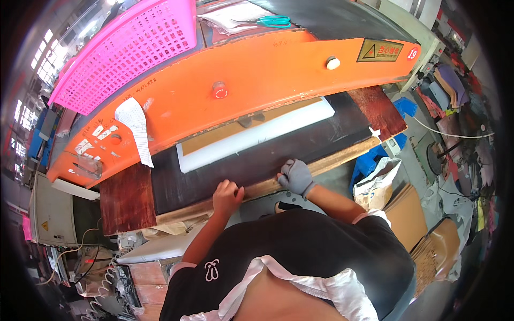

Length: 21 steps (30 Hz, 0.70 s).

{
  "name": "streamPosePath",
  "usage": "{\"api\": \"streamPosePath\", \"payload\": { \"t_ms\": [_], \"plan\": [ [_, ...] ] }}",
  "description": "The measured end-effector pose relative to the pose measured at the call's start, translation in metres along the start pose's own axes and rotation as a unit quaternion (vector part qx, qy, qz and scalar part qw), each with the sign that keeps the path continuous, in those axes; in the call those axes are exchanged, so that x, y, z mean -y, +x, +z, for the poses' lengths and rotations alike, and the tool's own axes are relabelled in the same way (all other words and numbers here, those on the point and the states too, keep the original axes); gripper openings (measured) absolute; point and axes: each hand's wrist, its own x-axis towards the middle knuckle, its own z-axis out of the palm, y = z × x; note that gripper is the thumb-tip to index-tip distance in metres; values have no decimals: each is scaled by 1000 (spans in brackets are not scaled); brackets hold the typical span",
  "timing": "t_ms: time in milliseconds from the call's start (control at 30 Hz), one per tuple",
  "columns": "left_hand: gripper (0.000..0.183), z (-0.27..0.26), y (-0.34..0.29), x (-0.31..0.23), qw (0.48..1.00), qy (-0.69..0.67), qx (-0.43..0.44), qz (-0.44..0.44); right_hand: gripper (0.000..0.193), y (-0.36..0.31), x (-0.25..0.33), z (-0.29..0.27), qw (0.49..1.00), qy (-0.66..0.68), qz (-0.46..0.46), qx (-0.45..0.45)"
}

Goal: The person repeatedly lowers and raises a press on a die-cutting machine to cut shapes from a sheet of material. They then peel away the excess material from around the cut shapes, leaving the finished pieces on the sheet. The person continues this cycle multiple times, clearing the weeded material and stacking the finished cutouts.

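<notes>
Both hands rest on the near wooden edge of the dark bench (257, 160): the bare left hand (227, 197) curled, the grey-gloved right hand (295, 177) just beside it. Beyond them on the bench lies a white slab (251, 136), under the orange press arm (257, 80). A pink basket (128, 51) sits atop that arm.

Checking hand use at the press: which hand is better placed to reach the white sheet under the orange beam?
Probably the right hand: gloved, on the bench's front edge below the white sheet. The bare left hand sits slightly farther back.
</notes>
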Motion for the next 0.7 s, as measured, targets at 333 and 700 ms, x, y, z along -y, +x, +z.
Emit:
{"api": "streamPosePath", "payload": {
  "t_ms": [333, 700],
  "plan": [
    [45, -17, -23, -47, 997, -7, -7, 74, 65, 2, 23, -15, 977, 0, -8, -212],
    [70, 20, -62, -57, 992, 93, 53, 67, 85, -20, 49, 14, 982, 2, 22, -186]
  ]
}}
